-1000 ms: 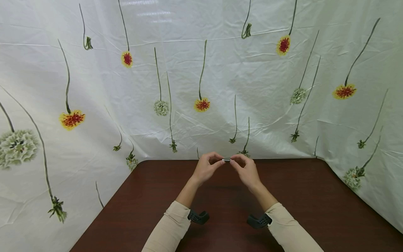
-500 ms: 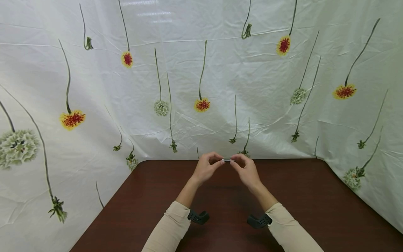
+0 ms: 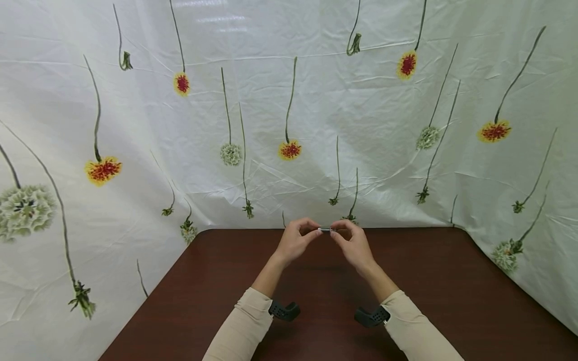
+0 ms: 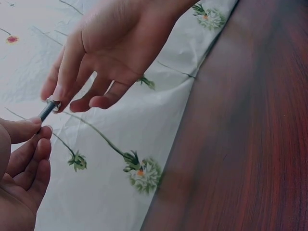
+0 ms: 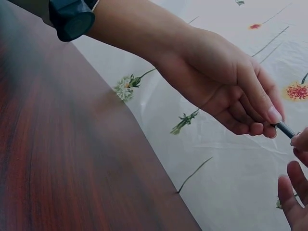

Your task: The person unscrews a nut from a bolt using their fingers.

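Note:
A small grey threaded bolt point(image 3: 325, 229) is held up level between both hands, near the far table edge in the head view. My left hand point(image 3: 293, 241) pinches one end between thumb and fingertips. At the other end, my right hand point(image 3: 354, 244) pinches with thumb and forefinger. The left wrist view shows the bolt's thread point(image 4: 46, 112) bare between the two hands. A wider shiny metal piece point(image 4: 54, 103) sits at the right fingertips; whether it is a nut or the bolt's head I cannot tell. Fingers cover both ends.
A dark reddish-brown table point(image 3: 217, 281) lies beneath the forearms. Behind and beside it hangs a white cloth point(image 3: 370, 100) printed with flowers. Black bands with camera mounts are on the left wrist point(image 3: 285, 311) and right wrist point(image 3: 372, 317).
Both arms stay where they were, and the bolt remains between the hands. The shiny bit at the right fingertips shows a little more plainly than a second ago.

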{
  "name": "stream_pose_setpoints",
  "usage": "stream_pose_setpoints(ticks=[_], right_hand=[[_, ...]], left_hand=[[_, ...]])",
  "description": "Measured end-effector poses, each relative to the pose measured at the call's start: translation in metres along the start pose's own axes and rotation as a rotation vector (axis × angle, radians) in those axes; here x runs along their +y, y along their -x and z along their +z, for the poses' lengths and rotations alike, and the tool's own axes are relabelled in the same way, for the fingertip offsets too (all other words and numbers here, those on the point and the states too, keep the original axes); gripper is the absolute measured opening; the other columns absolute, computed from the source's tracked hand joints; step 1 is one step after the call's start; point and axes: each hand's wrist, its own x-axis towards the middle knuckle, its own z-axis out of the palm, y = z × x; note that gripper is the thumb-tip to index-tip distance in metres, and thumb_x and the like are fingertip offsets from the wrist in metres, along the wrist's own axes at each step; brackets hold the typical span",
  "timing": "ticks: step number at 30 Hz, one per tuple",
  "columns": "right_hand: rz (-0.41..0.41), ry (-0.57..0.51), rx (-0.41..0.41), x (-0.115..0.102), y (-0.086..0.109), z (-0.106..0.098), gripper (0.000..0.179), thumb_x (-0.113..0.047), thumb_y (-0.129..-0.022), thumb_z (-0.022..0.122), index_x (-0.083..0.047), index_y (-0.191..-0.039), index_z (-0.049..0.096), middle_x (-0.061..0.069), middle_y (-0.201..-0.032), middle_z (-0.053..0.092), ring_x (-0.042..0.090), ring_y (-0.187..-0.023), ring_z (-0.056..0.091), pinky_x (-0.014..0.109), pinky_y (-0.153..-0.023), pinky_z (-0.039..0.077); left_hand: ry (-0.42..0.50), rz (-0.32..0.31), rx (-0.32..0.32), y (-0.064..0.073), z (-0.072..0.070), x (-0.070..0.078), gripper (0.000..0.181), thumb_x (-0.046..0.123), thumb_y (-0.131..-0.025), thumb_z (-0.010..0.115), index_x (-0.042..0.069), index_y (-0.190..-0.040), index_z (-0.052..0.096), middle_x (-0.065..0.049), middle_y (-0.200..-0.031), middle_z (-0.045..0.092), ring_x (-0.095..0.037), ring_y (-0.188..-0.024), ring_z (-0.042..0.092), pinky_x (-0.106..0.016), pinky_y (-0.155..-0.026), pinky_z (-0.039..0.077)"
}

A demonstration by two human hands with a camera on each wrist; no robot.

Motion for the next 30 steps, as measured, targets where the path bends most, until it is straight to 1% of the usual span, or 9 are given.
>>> stream_pose_setpoints(ticks=[2, 4, 8, 11, 15, 19, 23, 27, 30], right_hand=[[0.017, -0.001, -0.010, -0.002, 0.000, 0.000, 0.022, 0.003, -0.100, 0.065, 0.008, -0.121, 0.064, 0.024, -0.119, 0.065, 0.034, -0.107, 0.065, 0.031, -0.081, 0.052], [0.026, -0.001, -0.004, 0.005, -0.002, 0.001, 0.023, 0.000, -0.101, 0.065, 0.008, -0.123, 0.064, 0.025, -0.118, 0.065, 0.034, -0.105, 0.065, 0.035, -0.082, 0.054], [0.010, 0.014, 0.038, 0.028, -0.009, 0.004, 0.018, -0.006, -0.103, 0.065, 0.007, -0.116, 0.069, 0.023, -0.104, 0.068, 0.033, -0.090, 0.063, 0.034, -0.075, 0.054], [-0.011, -0.001, 0.056, 0.039, -0.012, 0.005, 0.012, -0.002, -0.101, 0.067, 0.005, -0.111, 0.069, 0.020, -0.102, 0.067, 0.033, -0.092, 0.065, 0.029, -0.074, 0.052], [0.002, -0.041, 0.036, 0.040, -0.012, 0.005, 0.020, -0.002, -0.099, 0.070, 0.001, -0.118, 0.066, 0.017, -0.113, 0.067, 0.031, -0.103, 0.066, 0.029, -0.078, 0.053], [0.027, -0.027, 0.041, 0.039, -0.011, 0.006, 0.022, -0.012, -0.102, 0.069, -0.001, -0.121, 0.069, 0.015, -0.111, 0.069, 0.028, -0.099, 0.066, 0.029, -0.078, 0.054], [-0.002, -0.019, 0.054, 0.039, -0.012, 0.006, 0.017, -0.011, -0.102, 0.068, 0.002, -0.113, 0.072, 0.017, -0.104, 0.069, 0.031, -0.093, 0.064, 0.029, -0.076, 0.054], [-0.016, -0.029, 0.032, 0.038, -0.011, 0.005, 0.020, -0.006, -0.100, 0.070, 0.000, -0.119, 0.069, 0.018, -0.115, 0.068, 0.033, -0.104, 0.066, 0.034, -0.081, 0.052], [0.017, -0.024, 0.022, 0.038, -0.010, 0.005, 0.026, -0.009, -0.100, 0.071, -0.003, -0.125, 0.067, 0.015, -0.121, 0.067, 0.032, -0.109, 0.065, 0.035, -0.084, 0.053]], left_hand=[[-0.004, -0.004, 0.006, 0.000, 0.000, 0.001, 0.013, -0.002, -0.098, 0.069, -0.008, -0.109, 0.072, -0.022, -0.104, 0.074, -0.035, -0.095, 0.068, -0.035, -0.079, 0.051], [-0.004, -0.008, 0.010, 0.000, -0.001, 0.001, 0.012, -0.002, -0.098, 0.069, -0.007, -0.108, 0.073, -0.022, -0.104, 0.074, -0.035, -0.095, 0.068, -0.036, -0.080, 0.052], [0.003, -0.012, 0.018, -0.001, -0.001, 0.001, 0.011, -0.003, -0.097, 0.070, -0.006, -0.107, 0.073, -0.023, -0.103, 0.074, -0.037, -0.095, 0.068, -0.046, -0.082, 0.052], [0.006, -0.009, 0.015, -0.001, -0.001, 0.001, 0.012, -0.002, -0.097, 0.070, -0.006, -0.108, 0.073, -0.023, -0.104, 0.074, -0.037, -0.096, 0.068, -0.051, -0.084, 0.052], [0.002, -0.013, 0.012, -0.001, -0.002, 0.000, 0.012, -0.002, -0.097, 0.069, -0.005, -0.108, 0.073, -0.022, -0.104, 0.074, -0.035, -0.095, 0.067, -0.044, -0.082, 0.052], [0.003, -0.015, 0.012, 0.000, -0.002, 0.000, 0.012, -0.003, -0.097, 0.069, -0.006, -0.108, 0.073, -0.023, -0.104, 0.073, -0.035, -0.094, 0.067, -0.036, -0.079, 0.051], [0.014, -0.006, 0.005, 0.000, -0.003, 0.000, 0.012, -0.003, -0.098, 0.069, -0.007, -0.108, 0.072, -0.026, -0.105, 0.072, -0.040, -0.097, 0.067, -0.036, -0.080, 0.051], [0.028, -0.005, -0.002, -0.001, -0.003, -0.001, 0.013, -0.003, -0.098, 0.068, -0.009, -0.109, 0.072, -0.027, -0.106, 0.072, -0.044, -0.098, 0.066, -0.037, -0.080, 0.051], [0.031, -0.004, -0.004, -0.001, -0.002, -0.001, 0.013, -0.003, -0.098, 0.069, -0.009, -0.109, 0.072, -0.025, -0.105, 0.073, -0.044, -0.097, 0.066, -0.036, -0.080, 0.051]])
